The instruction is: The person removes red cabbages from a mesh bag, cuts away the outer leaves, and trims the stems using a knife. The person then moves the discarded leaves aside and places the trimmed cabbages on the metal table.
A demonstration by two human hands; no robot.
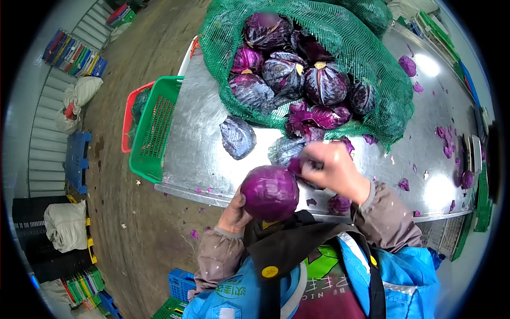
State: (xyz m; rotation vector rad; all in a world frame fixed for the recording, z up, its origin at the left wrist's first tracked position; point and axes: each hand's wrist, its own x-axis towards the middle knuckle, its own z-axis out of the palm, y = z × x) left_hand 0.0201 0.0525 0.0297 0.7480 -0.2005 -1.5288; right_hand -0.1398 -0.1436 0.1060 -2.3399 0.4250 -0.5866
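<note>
My left hand (234, 213) cups a round, peeled purple cabbage (270, 192) from below, just in front of my chest. My right hand (333, 169) is closed beside the cabbage's top right, pinching a small piece of purple leaf (296, 165). Both hands hover over the near edge of a steel table (202, 143). A loose greyish outer leaf (237, 137) lies on the table beyond my hands. Farther back, an open green net sack (366, 64) holds several unpeeled purple cabbages (284, 72).
A green crate (154, 133) and a red crate (129, 114) hang off the table's left side. Purple leaf scraps (445, 139) litter the table's right half and the floor. Blue crates (79, 159), white sacks (66, 226) and stacked coloured crates line the left wall.
</note>
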